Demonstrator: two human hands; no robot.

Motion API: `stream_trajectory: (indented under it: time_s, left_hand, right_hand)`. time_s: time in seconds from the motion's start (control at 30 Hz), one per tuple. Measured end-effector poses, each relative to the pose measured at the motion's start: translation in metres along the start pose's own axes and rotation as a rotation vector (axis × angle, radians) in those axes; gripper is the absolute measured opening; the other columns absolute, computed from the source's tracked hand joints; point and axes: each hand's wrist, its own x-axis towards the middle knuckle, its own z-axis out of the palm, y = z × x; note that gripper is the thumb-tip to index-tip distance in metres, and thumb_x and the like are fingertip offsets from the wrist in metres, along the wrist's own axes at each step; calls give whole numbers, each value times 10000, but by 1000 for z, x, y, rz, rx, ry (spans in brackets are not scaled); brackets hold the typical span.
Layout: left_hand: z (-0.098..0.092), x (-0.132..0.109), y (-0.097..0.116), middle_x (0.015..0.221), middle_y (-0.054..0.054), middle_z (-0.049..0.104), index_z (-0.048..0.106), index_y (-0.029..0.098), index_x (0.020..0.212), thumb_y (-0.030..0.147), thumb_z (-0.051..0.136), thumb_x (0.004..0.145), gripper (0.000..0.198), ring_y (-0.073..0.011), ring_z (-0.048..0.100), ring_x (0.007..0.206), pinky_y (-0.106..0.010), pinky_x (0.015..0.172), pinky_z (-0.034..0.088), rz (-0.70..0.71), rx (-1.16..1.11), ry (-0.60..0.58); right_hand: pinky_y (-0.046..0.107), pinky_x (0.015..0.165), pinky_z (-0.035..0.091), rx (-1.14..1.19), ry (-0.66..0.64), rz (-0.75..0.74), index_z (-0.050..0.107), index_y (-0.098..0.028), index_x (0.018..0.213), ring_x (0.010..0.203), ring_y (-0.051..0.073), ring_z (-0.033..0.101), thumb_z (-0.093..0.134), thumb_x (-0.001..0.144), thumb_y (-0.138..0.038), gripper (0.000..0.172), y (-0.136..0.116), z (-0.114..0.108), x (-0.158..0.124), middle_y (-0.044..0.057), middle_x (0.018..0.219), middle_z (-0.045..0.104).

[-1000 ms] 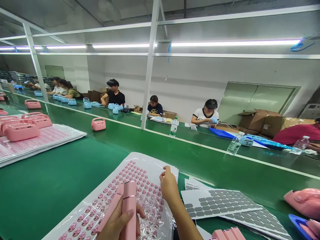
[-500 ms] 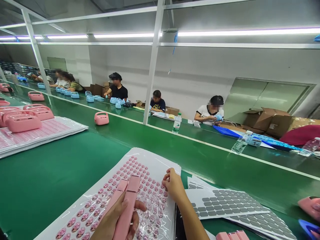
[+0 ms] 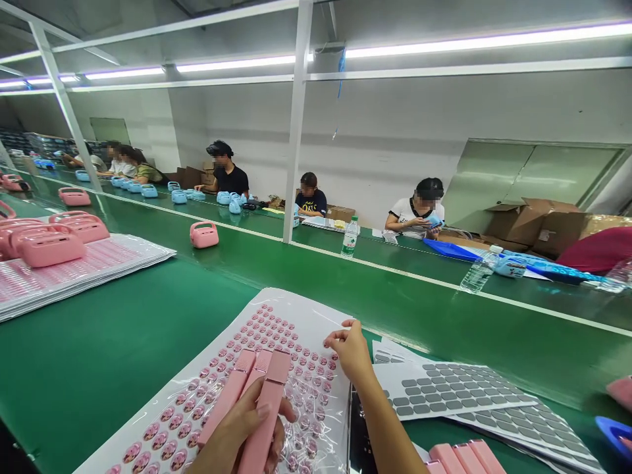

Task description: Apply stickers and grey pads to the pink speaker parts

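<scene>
My left hand (image 3: 247, 421) is wrapped around a slim pink microphone (image 3: 269, 411), tilted with its top end pointing away from me. Two more pink microphones (image 3: 230, 388) with dotted grilles lie beside it on the sticker sheet. This white sheet (image 3: 301, 309) carries rows of round pink stickers (image 3: 168, 449) under a glossy film. Above its right edge my right hand (image 3: 351, 349) is closed in a pinch, with a small round sticker (image 3: 326, 343) at the fingertips.
Sheets of grey oval pads (image 3: 459, 392) and several pink microphones (image 3: 467, 457) lie at right. Pink speakers (image 3: 52, 245) stand on stacked sheets at left, and one pink speaker (image 3: 204, 234) sits farther out. Beyond a water bottle (image 3: 349, 238), people (image 3: 417, 210) work along the far bench.
My right hand has risen slightly off the sheet, and a sticker now shows at its fingertips. My left hand keeps its microphone; the view has shifted a little, showing both microphones beside it more clearly.
</scene>
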Motion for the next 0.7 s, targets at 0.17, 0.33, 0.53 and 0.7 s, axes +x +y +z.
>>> stream_trajectory:
  time_s: [0.17, 0.33, 0.53, 0.7]
  left_hand:
    - [8, -10, 4, 528, -9, 521, 588, 131, 903, 478, 559, 787, 367, -71, 430, 434, -169, 406, 346, -92, -43, 76]
    - [12, -14, 8, 520, -7, 528, 607, 128, 741, 528, 646, 695, 405, -58, 417, 396, -153, 376, 343, -102, -123, 179]
    - [9, -7, 4, 505, -41, 538, 629, 100, 787, 504, 468, 828, 437, -72, 424, 370, -169, 381, 335, -53, -141, 176]
    - [17, -10, 10, 526, -42, 537, 620, 104, 809, 500, 400, 859, 456, -92, 453, 436, -192, 446, 370, -74, -180, 172]
  right_hand:
    - [236, 509, 358, 169, -136, -103, 295, -237, 925, 564, 128, 491, 589, 659, -193, 399, -62, 5, -37, -49, 657, 639]
    - [246, 567, 376, 341, -261, -92, 306, -233, 912, 599, 122, 507, 596, 670, -186, 381, -88, 20, -72, -60, 667, 596]
    - [262, 622, 393, 267, -331, -140, 317, -231, 943, 634, 121, 510, 540, 725, -116, 333, -85, 29, -79, -68, 687, 581]
    - [296, 690, 407, 170, -296, -191, 308, -237, 966, 677, 138, 542, 516, 744, -105, 332, -85, 33, -84, -68, 711, 595]
